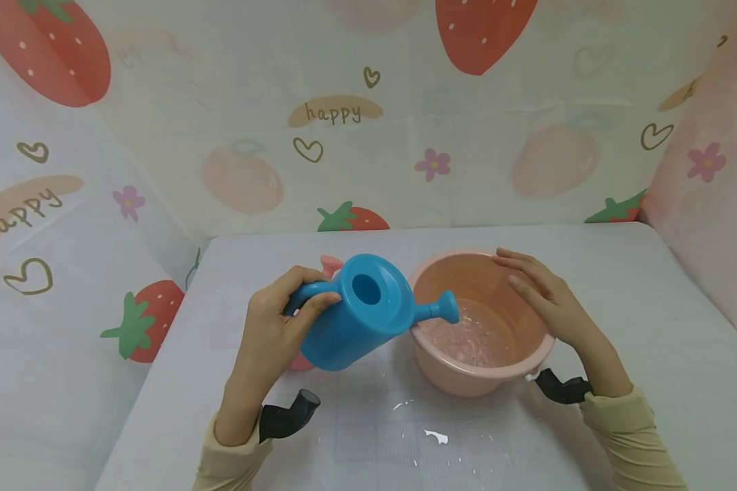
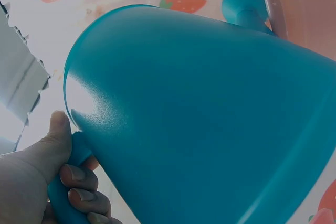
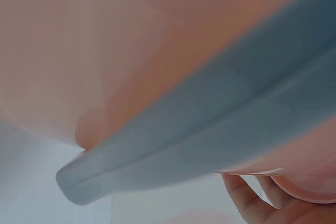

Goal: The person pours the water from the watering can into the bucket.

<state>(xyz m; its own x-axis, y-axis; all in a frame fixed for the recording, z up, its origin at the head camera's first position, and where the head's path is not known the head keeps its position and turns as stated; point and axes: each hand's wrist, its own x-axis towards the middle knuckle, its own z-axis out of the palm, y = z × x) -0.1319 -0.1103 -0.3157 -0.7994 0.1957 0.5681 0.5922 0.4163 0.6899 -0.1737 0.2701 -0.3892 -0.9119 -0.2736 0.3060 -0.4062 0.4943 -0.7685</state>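
Note:
My left hand (image 1: 273,317) grips the handle of a blue toy watering can (image 1: 344,337), thumb on top. It leans right, its round top opening facing up toward me and its spout head (image 1: 447,307) over the pink basin (image 1: 454,385). Rippled water (image 1: 469,334) covers the basin's bottom. On the basin's right rim rests my right hand (image 1: 549,300), its fingers fairly straight and the thumb reaching over the inner wall. From the left wrist, the can's blue body (image 2: 199,114) fills most of the view. A grey carry handle (image 3: 194,129) crosses the right wrist view.
Behind the watering can a pink object (image 1: 330,264) stands mostly hidden. Small water spots (image 1: 436,436) lie on the white table (image 1: 356,443) in front of the basin. A strawberry-print curtain (image 1: 393,136) hangs close behind and at both sides.

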